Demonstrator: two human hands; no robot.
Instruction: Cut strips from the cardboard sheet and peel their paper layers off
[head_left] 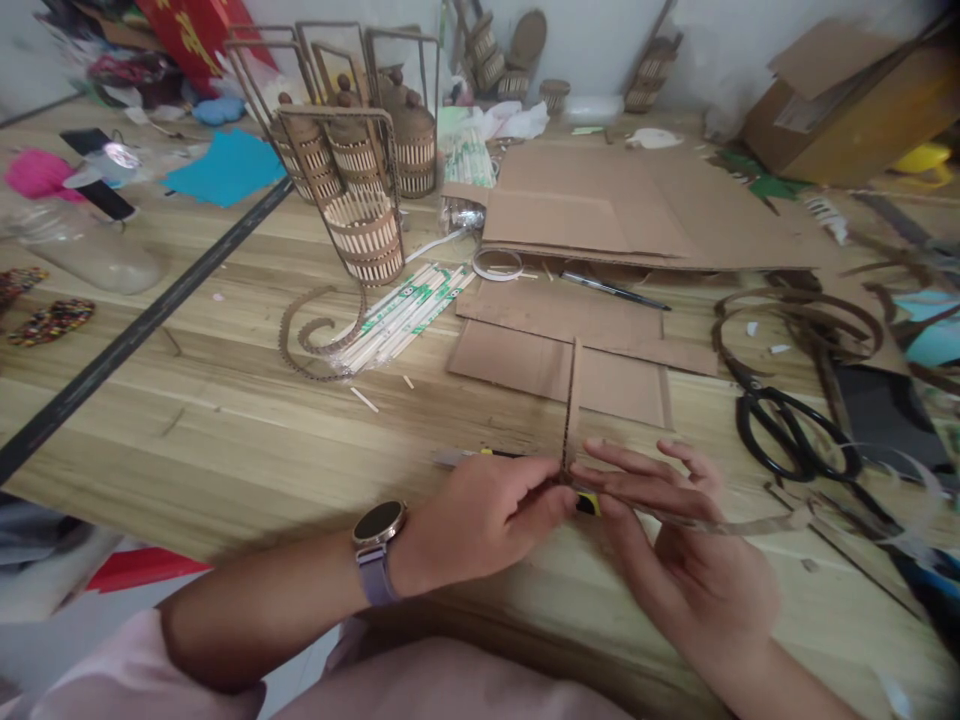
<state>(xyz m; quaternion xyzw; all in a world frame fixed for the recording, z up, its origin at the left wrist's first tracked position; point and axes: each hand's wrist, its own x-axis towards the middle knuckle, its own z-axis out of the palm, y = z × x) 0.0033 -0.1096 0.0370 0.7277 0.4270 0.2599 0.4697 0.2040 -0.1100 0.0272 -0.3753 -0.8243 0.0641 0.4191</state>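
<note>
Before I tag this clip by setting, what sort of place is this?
Probably a craft workspace: scissors, cut cardboard sheets and small stick-and-cardboard lanterns share a wooden table.

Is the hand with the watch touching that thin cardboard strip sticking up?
Touching: in the head view, the left hand has its thumb and finger at the lower end of the cardboard strip.

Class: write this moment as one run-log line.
left hand: pinches cardboard strip | right hand: fingers at strip's near end | things: scissors, right | rest: slatted baskets, back left
</note>
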